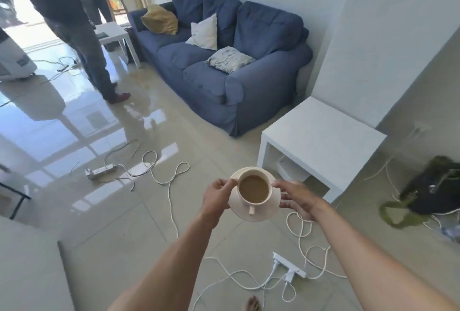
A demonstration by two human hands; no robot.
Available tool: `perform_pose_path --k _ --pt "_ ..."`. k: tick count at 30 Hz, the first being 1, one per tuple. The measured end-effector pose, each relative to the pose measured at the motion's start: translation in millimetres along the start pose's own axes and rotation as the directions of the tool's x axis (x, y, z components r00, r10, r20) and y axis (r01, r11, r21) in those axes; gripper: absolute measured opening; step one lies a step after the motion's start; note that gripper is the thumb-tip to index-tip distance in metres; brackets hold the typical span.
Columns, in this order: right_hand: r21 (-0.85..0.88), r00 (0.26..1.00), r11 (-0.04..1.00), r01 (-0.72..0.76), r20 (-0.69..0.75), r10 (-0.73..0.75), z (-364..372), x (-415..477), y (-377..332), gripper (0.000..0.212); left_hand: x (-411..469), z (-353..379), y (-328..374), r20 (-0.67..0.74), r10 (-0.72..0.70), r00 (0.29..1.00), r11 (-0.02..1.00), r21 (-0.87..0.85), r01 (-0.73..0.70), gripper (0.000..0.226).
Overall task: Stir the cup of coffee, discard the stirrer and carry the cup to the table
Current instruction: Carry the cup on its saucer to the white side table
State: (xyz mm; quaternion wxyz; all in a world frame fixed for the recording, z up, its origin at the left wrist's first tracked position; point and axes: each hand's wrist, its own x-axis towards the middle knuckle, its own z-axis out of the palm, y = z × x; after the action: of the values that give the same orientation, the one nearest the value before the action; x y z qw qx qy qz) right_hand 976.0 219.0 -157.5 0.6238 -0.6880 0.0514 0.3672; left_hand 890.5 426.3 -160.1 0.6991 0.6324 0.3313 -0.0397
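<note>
A cream cup point(254, 190) full of milky coffee stands on a cream saucer point(273, 205), its handle pointing toward me. I hold the saucer in the air over the tiled floor. My left hand point(217, 197) pinches the saucer's left rim and my right hand point(297, 198) grips its right rim from below. No stirrer is in view. A low white side table point(321, 141) stands just ahead to the right, beside the sofa.
A blue sofa point(224, 62) with cushions lines the far wall. White cables and power strips point(288, 264) lie across the floor below and left. A person point(82, 37) stands at the far left by another white table point(114, 32). A dark bag point(433, 191) sits at right.
</note>
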Motion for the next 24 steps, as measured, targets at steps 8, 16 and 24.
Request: perform_pose_path --k 8,16,24 --pt "0.063 0.996 0.998 0.023 -0.086 -0.018 -57 37 -33 0.047 59 56 45 0.095 0.008 0.995 0.997 0.076 -0.015 0.025" --pt "0.124 0.985 0.991 0.040 -0.169 -0.018 -91 64 -62 0.023 109 97 88 0.179 0.003 0.984 0.984 0.177 -0.036 0.036" --pt "0.188 0.957 0.981 0.050 -0.290 0.007 -122 101 -90 0.021 175 139 122 0.299 -0.011 0.954 0.973 0.224 -0.059 0.029"
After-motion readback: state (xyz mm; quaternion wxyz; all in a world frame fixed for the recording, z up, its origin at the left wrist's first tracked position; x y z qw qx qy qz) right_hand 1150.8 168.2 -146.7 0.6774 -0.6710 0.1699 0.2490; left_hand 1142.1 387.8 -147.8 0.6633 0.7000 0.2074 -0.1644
